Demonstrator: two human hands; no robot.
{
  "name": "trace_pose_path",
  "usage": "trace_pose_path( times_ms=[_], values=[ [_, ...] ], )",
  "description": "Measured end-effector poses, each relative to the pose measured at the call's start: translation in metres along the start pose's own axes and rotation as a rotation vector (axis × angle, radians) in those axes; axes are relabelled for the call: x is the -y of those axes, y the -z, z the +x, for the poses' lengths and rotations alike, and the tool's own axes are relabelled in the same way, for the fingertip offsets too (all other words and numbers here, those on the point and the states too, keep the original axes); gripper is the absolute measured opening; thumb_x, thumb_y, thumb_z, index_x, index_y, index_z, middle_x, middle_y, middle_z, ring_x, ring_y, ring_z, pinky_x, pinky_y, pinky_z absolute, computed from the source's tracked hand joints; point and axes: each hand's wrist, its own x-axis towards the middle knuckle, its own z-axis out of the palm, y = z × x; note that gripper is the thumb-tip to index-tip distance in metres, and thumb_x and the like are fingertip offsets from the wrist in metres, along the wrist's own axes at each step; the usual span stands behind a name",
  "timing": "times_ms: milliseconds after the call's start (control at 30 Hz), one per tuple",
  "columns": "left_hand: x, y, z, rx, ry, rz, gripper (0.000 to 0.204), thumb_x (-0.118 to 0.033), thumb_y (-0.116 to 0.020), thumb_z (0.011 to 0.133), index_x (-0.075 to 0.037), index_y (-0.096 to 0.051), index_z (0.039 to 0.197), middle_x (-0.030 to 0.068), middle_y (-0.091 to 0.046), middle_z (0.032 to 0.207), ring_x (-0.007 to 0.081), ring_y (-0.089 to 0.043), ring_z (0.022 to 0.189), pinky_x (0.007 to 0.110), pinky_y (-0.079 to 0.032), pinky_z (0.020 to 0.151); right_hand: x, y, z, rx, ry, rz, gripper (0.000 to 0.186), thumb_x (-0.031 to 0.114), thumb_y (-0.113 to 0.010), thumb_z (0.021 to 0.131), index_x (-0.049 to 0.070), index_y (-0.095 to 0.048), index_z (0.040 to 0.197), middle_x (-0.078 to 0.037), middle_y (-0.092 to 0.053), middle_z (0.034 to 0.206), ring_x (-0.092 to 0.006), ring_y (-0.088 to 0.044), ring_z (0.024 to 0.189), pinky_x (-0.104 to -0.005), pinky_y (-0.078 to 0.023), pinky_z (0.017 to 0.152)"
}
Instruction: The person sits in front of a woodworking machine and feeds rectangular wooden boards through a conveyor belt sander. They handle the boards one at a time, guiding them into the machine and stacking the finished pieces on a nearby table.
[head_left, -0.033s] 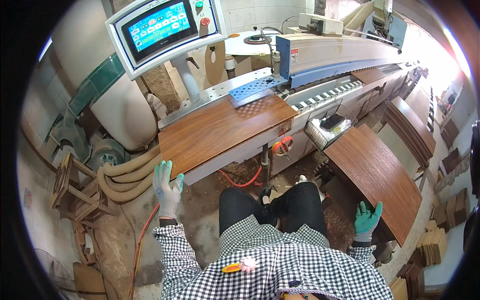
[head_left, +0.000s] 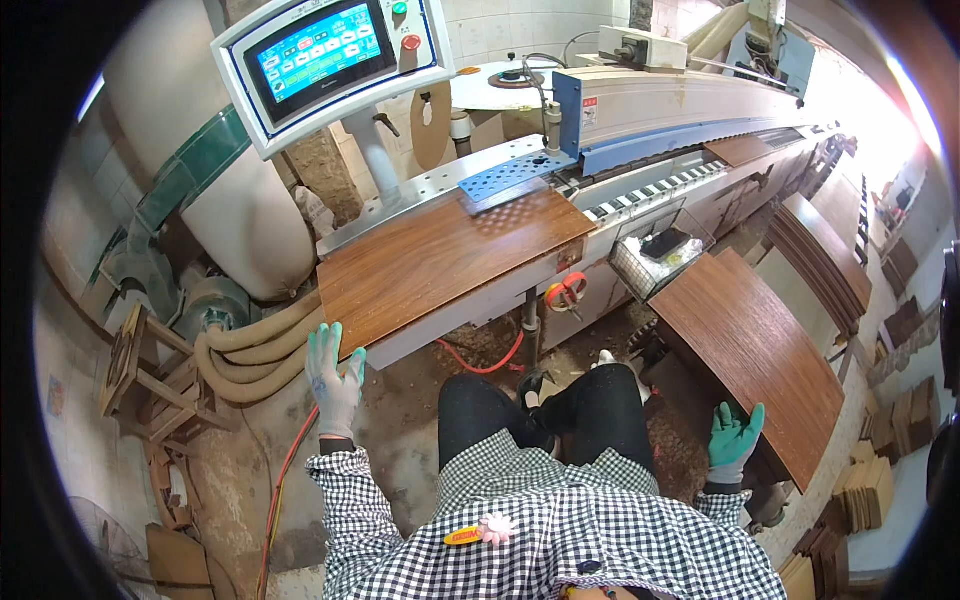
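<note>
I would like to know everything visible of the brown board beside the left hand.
The brown board is a flat, straight-edged panel with dark-streaked, wood-like grain and a slight sheen. It lies flat on the machine table, part of its far side beneath a perforated blue plate. The gloved left hand is at its near left corner; whether they touch is unclear.

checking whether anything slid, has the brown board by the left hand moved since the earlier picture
No, the brown board shows no visible shift in any direction against the blue perforated plate.
</note>
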Motion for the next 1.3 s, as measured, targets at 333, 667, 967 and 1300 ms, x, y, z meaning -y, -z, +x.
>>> trace_pose_path(
  times_ms=[333,667,967,1300],
  values=[
    [0.008,-0.012,-0.004,-0.068,0.026,-0.144,0.059,-0.024,-0.07,0.093,-0.012,-0.047,0.146,0.0083,-0.054,0.146,0.0371,-0.037,0.142,0.048,-0.029,0.116,-0.004,0.001,0.001,-0.01,-0.009,0.089,0.043,0.046,-0.066,0.094,0.018,-0.06,0.125,-0.003,-0.069,0.108,-0.0256,-0.067,0.09,-0.042,-0.052,0.089],
    [0.012,-0.008,-0.001,-0.025,0.019,-0.121,0.06,-0.026,-0.071,0.092,-0.012,-0.047,0.146,0.0087,-0.052,0.148,0.0375,-0.036,0.143,0.048,-0.028,0.116,-0.002,-0.004,-0.001,-0.055,0.012,0.11,0.046,0.048,-0.067,0.092,0.019,-0.059,0.127,-0.004,-0.068,0.11,-0.0276,-0.066,0.092,-0.0429,-0.052,0.091],
    [-0.002,0.0,0.005,0.011,0.072,-0.177,0.065,-0.036,-0.072,0.09,-0.011,-0.049,0.145,0.0099,-0.051,0.148,0.0357,-0.034,0.144,0.048,-0.024,0.118,0.004,-0.001,-0.002,-0.147,0.076,0.077,0.057,0.054,-0.068,0.089,0.018,-0.055,0.131,-0.006,-0.06,0.124,-0.027,-0.057,0.107,-0.0428,-0.044,0.099],
    [-0.037,-0.029,0.027,0.049,0.008,0.013,0.07,-0.05,-0.069,0.089,-0.018,-0.048,0.147,0.0084,-0.051,0.148,0.0351,-0.034,0.145,0.055,-0.015,0.119,0.02,0.009,0.003,-0.178,0.251,0.059,0.072,0.054,-0.067,0.089,0.014,-0.044,0.144,-0.007,-0.052,0.139,-0.0259,-0.051,0.12,-0.0438,-0.039,0.105]
  ],
)
